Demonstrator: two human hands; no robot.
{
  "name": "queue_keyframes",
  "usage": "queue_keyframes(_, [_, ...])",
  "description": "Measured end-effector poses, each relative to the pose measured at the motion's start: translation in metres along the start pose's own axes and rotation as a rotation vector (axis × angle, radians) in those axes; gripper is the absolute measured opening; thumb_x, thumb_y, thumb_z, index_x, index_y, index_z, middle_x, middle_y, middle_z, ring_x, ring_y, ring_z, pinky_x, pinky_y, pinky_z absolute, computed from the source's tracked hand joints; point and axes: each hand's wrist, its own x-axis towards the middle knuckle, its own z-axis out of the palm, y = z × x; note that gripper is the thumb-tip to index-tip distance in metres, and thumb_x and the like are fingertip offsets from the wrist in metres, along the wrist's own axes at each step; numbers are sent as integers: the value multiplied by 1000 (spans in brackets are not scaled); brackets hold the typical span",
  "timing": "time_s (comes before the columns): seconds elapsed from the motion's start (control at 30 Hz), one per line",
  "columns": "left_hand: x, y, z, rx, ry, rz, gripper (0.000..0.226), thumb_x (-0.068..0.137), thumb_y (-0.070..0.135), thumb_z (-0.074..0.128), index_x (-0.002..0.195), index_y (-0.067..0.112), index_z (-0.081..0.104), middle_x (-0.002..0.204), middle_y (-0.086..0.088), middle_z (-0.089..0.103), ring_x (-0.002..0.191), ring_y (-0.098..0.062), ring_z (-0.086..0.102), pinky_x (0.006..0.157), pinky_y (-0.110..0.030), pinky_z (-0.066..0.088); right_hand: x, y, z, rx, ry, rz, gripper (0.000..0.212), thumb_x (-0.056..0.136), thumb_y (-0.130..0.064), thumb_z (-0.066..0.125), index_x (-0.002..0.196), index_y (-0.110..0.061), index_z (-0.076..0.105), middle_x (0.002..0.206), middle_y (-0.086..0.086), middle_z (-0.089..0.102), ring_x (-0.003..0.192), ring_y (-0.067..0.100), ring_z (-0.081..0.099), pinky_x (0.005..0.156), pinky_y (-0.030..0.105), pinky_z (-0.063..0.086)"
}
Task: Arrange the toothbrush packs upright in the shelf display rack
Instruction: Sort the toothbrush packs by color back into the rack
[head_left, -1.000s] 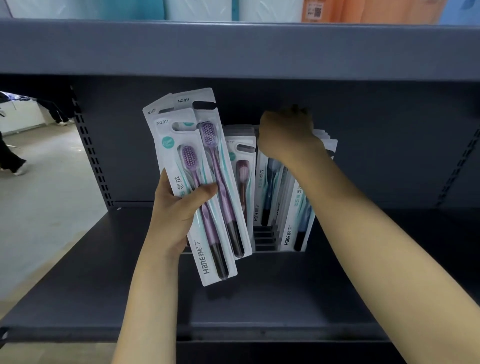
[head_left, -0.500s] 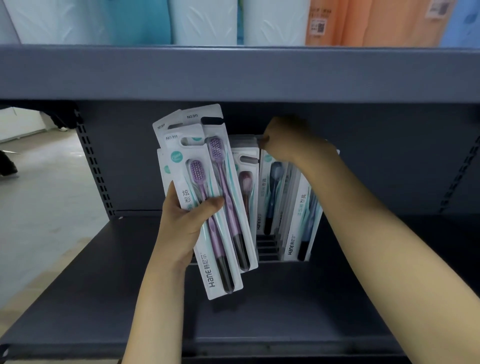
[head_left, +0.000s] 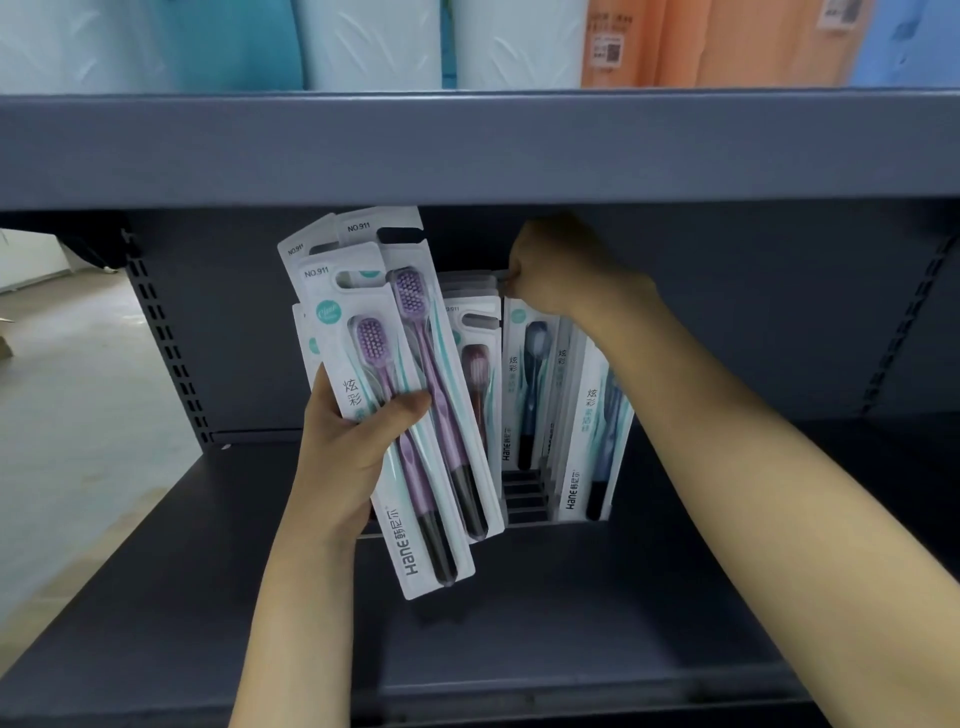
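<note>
My left hand grips a fanned bunch of white toothbrush packs with purple brushes, held upright in front of the shelf. Behind them a slotted display rack stands on the grey shelf and holds several upright packs: a brown-brush pack on the left, blue-brush packs in the middle and right. My right hand reaches over the rack and pinches the top edge of a pack in the middle row; its fingertips are hidden behind the hand.
The grey metal shelf board spreads around the rack. An upper shelf hangs low just above my right hand, carrying rolled teal, white and orange goods. A perforated upright stands left, with open floor beyond.
The view has tilted up, so everything sits lower in the frame. My right hand shifted slightly on the pack tops in the rack. The left hand keeps its hold on the purple packs.
</note>
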Motion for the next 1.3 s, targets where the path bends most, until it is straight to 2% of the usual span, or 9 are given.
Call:
queue_keyframes(0.13, [-1,-2,0,3,19,-5,45,78,-9,65,116,14,58,96,5,72,95,-14,70,76,-20,54,-1,1,-1,-11,5,6,36,89,-6,55,56,-10,42,61,4,45,55,16,43,66,25,36])
queue_keyframes(0.3, [-2,-2,2,18,33,-7,46,79,-11,62,119,12,56,95,7,71,91,-9,70,74,-18,54,-4,2,2,-41,25,-14,39,90,-10,58,57,-11,39,61,2,42,70,25,48,69,28,38])
queue_keyframes(0.5, [-3,-4,4,15,47,-14,46,79,-10,62,120,9,56,96,4,72,93,-14,70,75,-22,55,-6,2,1,-29,-2,-65,38,90,-3,50,55,-10,37,60,3,40,54,15,38,67,26,33])
queue_keyframes(0.57, [-4,-3,5,19,50,-10,48,78,-10,63,123,6,55,98,2,71,94,-15,70,75,-22,55,-6,3,2,-6,-12,-90,27,90,-2,50,63,-5,50,66,5,49,62,19,46,67,24,33])
queue_keyframes(0.63, [-4,-2,6,19,52,-5,50,76,-8,64,124,4,54,98,1,71,93,-15,70,76,-22,55,-5,6,4,20,-12,-117,15,90,-3,50,84,-1,63,82,10,58,72,20,50,68,23,33])
queue_keyframes(0.87, [-4,-2,6,19,43,2,52,72,-6,71,121,8,57,96,4,72,95,-15,70,75,-21,54,-2,10,9,5,56,-172,22,92,-3,49,108,-2,65,114,14,54,110,29,51,79,23,31])
queue_keyframes(1.07, [-4,-1,5,18,39,5,56,63,9,72,117,13,59,98,4,73,97,-18,69,77,-25,55,2,11,13,65,18,-133,21,90,1,48,99,-1,66,104,14,66,96,27,61,78,23,39])
queue_keyframes(1.2, [-3,-1,5,18,37,2,61,57,14,77,115,15,59,100,2,73,98,-19,69,78,-26,56,5,12,13,72,14,-120,16,92,-2,49,96,-1,65,100,13,65,82,20,53,75,23,37])
queue_keyframes(1.3, [-2,-2,5,27,30,8,61,60,11,75,118,11,58,99,3,72,97,-17,69,76,-23,55,7,13,12,80,17,-108,17,94,-5,50,98,-1,66,103,14,66,80,18,51,74,22,37])
